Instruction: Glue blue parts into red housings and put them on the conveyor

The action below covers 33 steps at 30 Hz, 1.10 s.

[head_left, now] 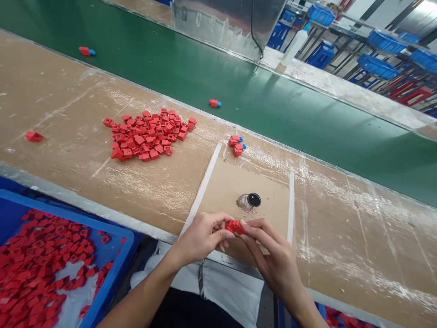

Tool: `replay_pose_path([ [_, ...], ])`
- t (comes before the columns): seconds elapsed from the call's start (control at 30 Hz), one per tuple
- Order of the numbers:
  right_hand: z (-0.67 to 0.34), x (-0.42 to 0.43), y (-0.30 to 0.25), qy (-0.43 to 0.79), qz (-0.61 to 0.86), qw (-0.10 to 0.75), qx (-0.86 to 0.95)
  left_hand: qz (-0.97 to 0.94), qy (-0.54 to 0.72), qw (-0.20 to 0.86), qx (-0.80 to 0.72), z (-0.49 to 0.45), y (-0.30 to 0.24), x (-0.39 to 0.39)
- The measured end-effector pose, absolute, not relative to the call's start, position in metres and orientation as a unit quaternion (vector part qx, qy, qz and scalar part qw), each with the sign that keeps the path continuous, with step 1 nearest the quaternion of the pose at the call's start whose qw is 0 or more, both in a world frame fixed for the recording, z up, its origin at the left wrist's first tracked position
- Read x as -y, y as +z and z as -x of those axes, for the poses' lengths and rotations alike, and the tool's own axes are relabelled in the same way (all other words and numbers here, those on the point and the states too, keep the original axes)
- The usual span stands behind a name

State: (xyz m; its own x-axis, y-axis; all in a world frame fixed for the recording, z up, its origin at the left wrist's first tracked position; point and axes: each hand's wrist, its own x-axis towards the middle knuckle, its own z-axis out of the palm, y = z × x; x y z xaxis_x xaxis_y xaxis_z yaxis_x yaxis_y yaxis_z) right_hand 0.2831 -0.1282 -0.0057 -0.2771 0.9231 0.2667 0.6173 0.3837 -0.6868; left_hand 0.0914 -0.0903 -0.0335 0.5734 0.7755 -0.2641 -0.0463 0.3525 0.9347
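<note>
The left hand (pixel 201 237) and right hand (pixel 269 257) meet, both gripping a small red plastic part (pixel 235 227) above a cardboard sheet (pixel 262 182). Just beyond stands a small glass jar with a black lid (pixel 249 201). Two red-and-blue pieces (pixel 236 145) and a heap of red parts (pixel 146 135) lie on the worktop (pixel 51 105), near a blue crate (pixel 68 212).

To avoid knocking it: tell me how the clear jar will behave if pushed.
The jar lies on its side with a round body, so it would likely roll. It looks small and probably light, so a slight nudge may shift it. If glass, it could chip.
</note>
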Motion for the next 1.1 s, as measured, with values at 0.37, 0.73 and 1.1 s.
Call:
replay_pose_path([
  [0.37,-0.287,0.130,-0.010,0.319,0.484,0.305,0.756,-0.583,0.222,0.686,-0.374,-0.088,-0.029,0.087],
  [0.73,-0.285,0.144,-0.051,0.303,0.574,0.441,0.619,-0.469,0.291,0.734,-0.396,-0.096,-0.029,0.090],
  [1.1,-0.283,0.143,-0.044,0.315,0.531,0.405,0.675,-0.581,0.227,0.677,-0.391,-0.093,-0.028,0.087],
])
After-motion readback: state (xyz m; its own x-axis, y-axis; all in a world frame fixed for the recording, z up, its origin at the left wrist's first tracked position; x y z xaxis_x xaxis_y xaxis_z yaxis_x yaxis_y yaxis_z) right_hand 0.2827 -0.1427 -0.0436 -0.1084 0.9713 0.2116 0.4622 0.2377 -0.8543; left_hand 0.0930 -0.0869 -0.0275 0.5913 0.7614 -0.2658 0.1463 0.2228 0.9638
